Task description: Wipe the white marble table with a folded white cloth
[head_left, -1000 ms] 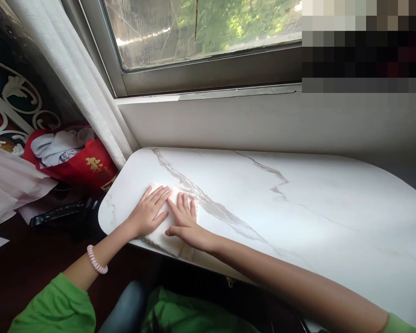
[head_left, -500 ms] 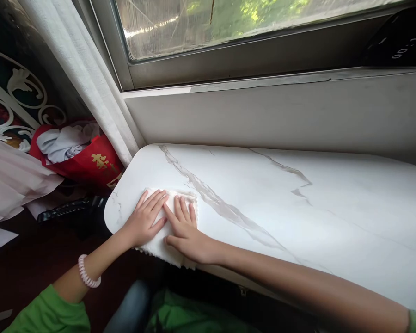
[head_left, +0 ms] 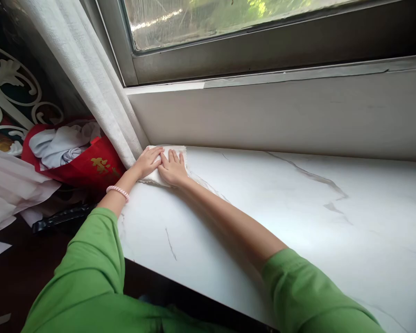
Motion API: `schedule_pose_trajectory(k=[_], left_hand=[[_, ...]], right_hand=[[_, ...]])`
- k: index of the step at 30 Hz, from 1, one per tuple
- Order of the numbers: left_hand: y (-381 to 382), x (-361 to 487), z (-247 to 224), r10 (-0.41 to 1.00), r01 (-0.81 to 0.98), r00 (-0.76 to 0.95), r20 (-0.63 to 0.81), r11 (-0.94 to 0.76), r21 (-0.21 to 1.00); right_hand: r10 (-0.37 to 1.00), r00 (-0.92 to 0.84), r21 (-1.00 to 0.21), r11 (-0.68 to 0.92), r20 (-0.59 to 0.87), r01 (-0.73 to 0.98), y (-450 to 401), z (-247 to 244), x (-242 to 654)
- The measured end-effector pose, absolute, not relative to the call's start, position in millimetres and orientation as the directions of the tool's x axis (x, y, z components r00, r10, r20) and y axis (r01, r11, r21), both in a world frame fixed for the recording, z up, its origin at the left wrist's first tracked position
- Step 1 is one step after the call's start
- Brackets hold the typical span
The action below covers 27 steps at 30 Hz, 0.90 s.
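Both palms press a white cloth (head_left: 155,177) flat against the white marble-patterned tabletop (head_left: 201,240), at its far left corner by the wall. My left hand (head_left: 147,163) lies on the cloth's left part, fingers stretched toward the right. Beside it, my right hand (head_left: 173,169) rests flat on the cloth's right part with fingers pointing away from me. The two hands touch or nearly touch. A pink coiled band (head_left: 118,193) circles my left wrist.
A pale curtain (head_left: 93,78) hangs just left of the cloth. Behind the tabletop rise a wall (head_left: 246,111) and a metal-framed window (head_left: 256,55). A red bag (head_left: 86,162) stuffed with light fabric stands at the left, near a black item (head_left: 62,217) below it.
My hands have pushed the cloth away from me, from the tabletop's near left edge to its far corner by the wall. My arms now reach further forward.
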State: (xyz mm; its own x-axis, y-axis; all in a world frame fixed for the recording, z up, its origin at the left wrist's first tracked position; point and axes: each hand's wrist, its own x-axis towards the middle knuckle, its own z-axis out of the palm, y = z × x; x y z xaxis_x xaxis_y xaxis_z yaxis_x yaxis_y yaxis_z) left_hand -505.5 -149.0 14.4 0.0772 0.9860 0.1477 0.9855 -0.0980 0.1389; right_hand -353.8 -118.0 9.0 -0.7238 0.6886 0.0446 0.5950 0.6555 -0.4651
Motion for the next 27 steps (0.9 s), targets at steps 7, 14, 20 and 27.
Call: schedule_pose_trajectory(k=[7,14,20,27], left_hand=[[-118.6,-527.4,12.4,0.988,0.987,0.033,0.153,-0.056,0.149],[-125.0,-524.5,10.0,0.987,0.990,0.056,0.150,-0.074,0.122],[-157.5,-517.1,13.2,0.990,0.988,0.079,0.118,-0.094,0.120],[-243.1,-495.8,17.9,0.993,0.989,0.065,0.096,-0.077,0.129]], right_hand=[[0.688,-0.722,-0.410,0.679,0.066,0.609,-87.1,6.0,-378.2],[0.700,-0.712,-0.366,0.677,0.053,0.639,-94.1,5.0,-376.7],[0.701,-0.713,-0.356,0.669,0.010,0.652,-124.7,9.5,-368.9],[0.648,-0.761,-0.414,0.703,0.038,0.578,-206.4,16.6,-341.0]])
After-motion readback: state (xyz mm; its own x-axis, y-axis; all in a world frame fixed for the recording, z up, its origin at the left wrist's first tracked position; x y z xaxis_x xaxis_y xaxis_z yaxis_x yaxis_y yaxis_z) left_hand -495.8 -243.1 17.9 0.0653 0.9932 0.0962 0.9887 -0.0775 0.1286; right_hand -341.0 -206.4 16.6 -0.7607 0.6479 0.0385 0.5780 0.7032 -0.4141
